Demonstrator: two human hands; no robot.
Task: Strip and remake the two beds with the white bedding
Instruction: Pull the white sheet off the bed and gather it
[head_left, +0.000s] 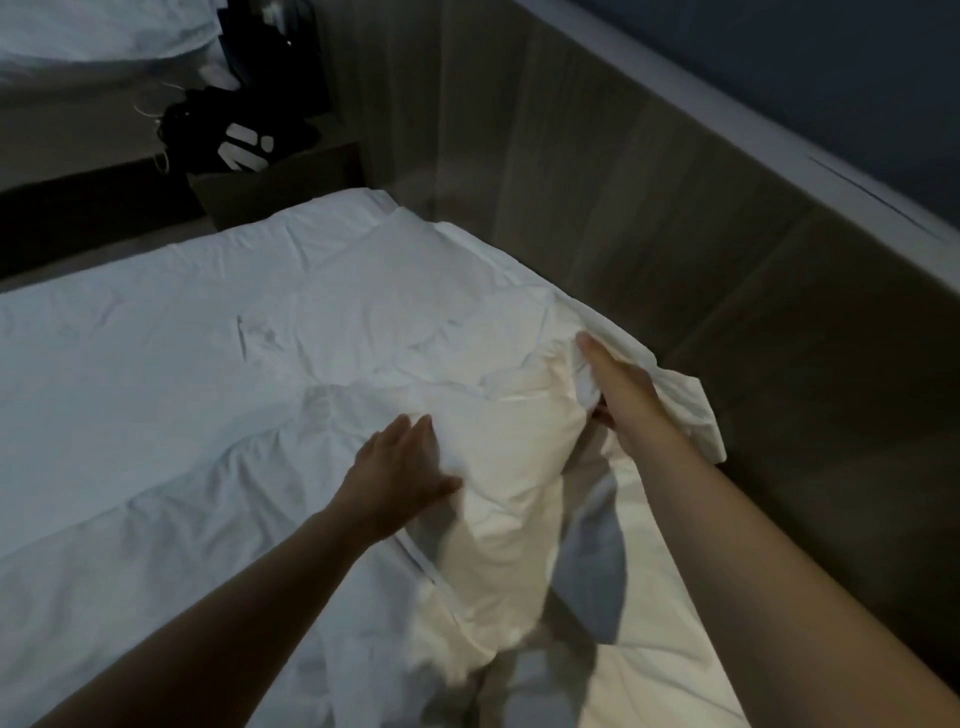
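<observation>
Two hands on duvet (208, 441): left hand (400, 467) flat; right hand (618, 387) grips it, fingertips hidden.

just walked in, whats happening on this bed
A person is working on the white bedding of the near bed, beside the wooden wall panel. The left hand presses flat on a puffed-up fold, while the right hand grips a bunched edge of the fabric. The bedding is wrinkled, not yet smoothed. A second bed shows at top left.
</observation>
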